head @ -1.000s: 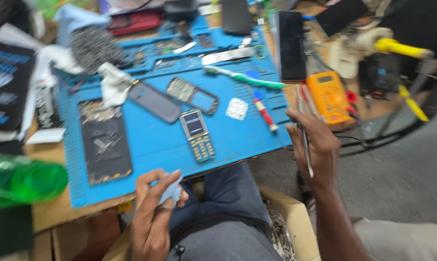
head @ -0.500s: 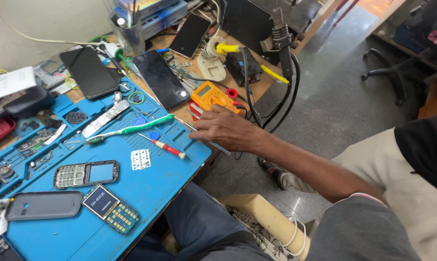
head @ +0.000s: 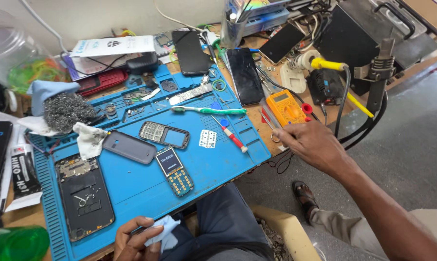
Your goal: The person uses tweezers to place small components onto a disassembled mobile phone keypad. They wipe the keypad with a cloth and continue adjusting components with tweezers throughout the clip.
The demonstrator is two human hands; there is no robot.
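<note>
Phone parts are laid out on the blue mat [head: 228, 159] on the desk.
A pale cloth [head: 161, 231] is pinched in the closed left hand [head: 133, 239] below the mat; the right hand [head: 311, 143], loosely curled, rests beside the mat's right edge near the orange multimeter [head: 285, 107], its hold unclear.

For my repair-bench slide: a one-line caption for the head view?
Right hand reaches beside the orange multimeter; left hand holds a pale cloth.

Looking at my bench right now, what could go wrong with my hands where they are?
Your right hand is at the bench edge beside the orange multimeter and its trailing leads; a snag might drag the meter off. The bare keypad phone lies near the mat's front edge, close to your left hand gripping a cloth; a careless lift could knock it onto your lap.
</note>
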